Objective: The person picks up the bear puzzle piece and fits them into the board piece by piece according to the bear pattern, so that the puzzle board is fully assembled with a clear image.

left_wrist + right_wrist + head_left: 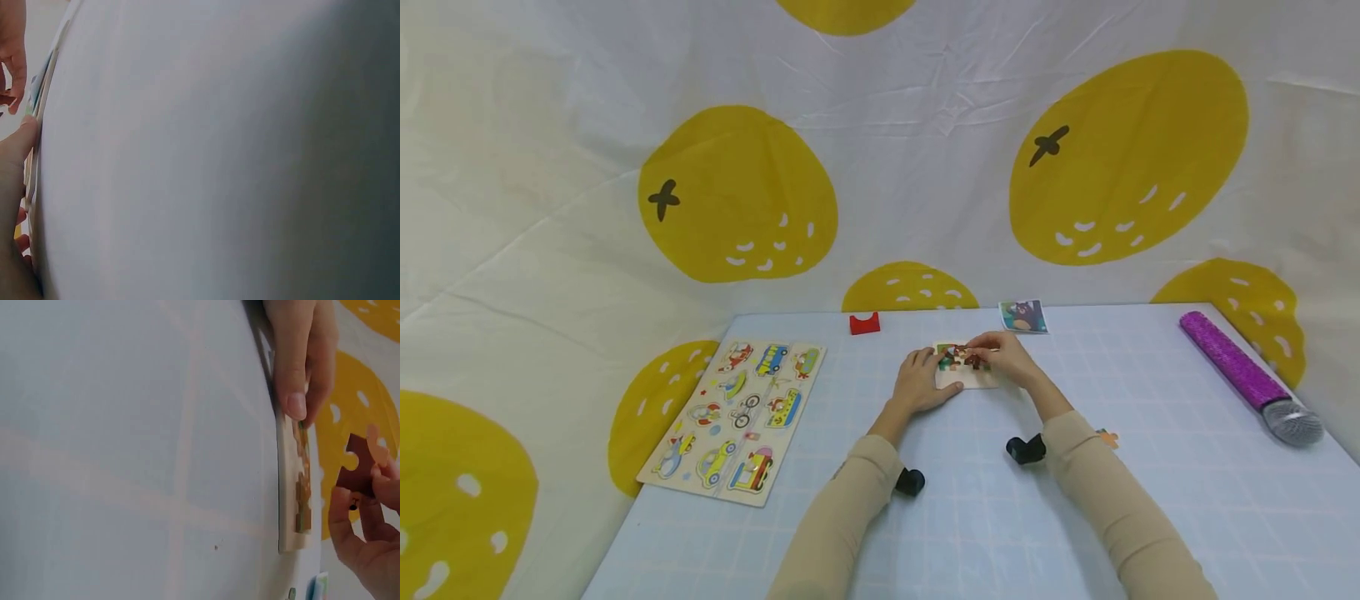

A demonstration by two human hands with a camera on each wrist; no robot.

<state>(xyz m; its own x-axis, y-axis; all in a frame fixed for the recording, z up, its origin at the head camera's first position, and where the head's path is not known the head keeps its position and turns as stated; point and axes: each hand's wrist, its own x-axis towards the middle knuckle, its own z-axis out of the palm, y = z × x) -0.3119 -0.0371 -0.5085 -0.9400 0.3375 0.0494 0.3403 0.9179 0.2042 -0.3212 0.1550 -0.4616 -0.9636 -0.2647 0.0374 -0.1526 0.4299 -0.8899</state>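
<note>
A small wooden puzzle board (pixel 972 380) with colourful pieces in its upper part lies beyond the centre of the table. My left hand (pixel 919 385) rests at its left side, fingers spread and relaxed, thumb near the front edge. In the right wrist view that hand (pixel 303 359) touches one end of the board (pixel 287 487). My right hand (pixel 1006 358) is over the board's right part. Seen from the right wrist, the right hand (pixel 370 540) pinches a brown jigsaw piece (pixel 358 470) with an orange part, held off the board.
A larger vehicle puzzle board (pixel 730 421) lies left, with a red notched block (pixel 864 323) and a picture card (pixel 1023 317) at the back. An orange piece (pixel 1107 437) is beside my right sleeve. A purple glittery microphone (pixel 1236 360) lies right.
</note>
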